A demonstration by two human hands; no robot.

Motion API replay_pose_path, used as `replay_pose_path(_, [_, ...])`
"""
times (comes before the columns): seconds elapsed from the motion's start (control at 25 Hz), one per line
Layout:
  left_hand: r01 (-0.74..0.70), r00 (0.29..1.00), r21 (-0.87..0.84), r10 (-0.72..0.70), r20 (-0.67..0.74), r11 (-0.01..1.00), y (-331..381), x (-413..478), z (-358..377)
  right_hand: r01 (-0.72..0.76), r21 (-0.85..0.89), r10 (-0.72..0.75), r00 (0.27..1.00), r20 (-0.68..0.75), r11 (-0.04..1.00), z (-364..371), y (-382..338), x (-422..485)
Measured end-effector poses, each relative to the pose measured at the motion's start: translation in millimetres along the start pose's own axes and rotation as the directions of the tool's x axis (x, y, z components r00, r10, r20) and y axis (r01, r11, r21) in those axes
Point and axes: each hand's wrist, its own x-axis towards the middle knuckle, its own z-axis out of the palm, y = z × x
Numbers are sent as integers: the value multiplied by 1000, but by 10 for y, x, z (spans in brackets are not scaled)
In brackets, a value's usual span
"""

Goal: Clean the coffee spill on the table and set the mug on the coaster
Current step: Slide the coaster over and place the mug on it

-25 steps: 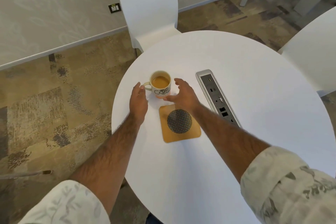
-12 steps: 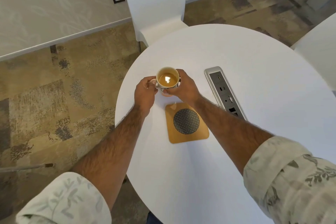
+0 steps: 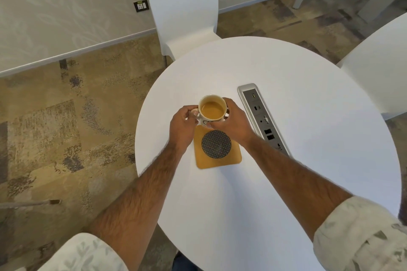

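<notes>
Nearest us: both forearms reach out over the round white table [image 3: 308, 130], patterned sleeves rolled back at the elbows.

Landmark is the coaster [image 3: 222, 161]: a tan square with a dark mesh disc in the middle, flat on the table, between our two wrists.

Our left hand [image 3: 181, 126] sits just left of the coaster's far-left corner, fingers curled closed on the mug [image 3: 212, 109] at its handle side. The handle itself is mostly hidden by the fingers.

Our right hand [image 3: 234, 124] is over the coaster's far-right corner, fingers wrapped around the right side of the mug body, thumb on the near wall.

So we hold the mug two-handed. It is upright, full of light brown coffee, just beyond the coaster's far edge. We cannot tell whether its base touches the table or is lifted.

We see no spill from here; the area under the hands is hidden.

Right of the coaster, a grey power strip [image 3: 262, 116] is set into the tabletop, running near to far.

Beyond the coaster, past the table edge, stands a white chair [image 3: 182, 6]. A second white chair [image 3: 381, 61] is far right.
</notes>
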Motion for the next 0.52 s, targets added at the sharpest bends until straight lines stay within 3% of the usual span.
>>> replay_pose_path(0.52, [45,998,29,-46,32,999,-248,-572,85,-59,-19,60,998,20,998,-51,228,-609])
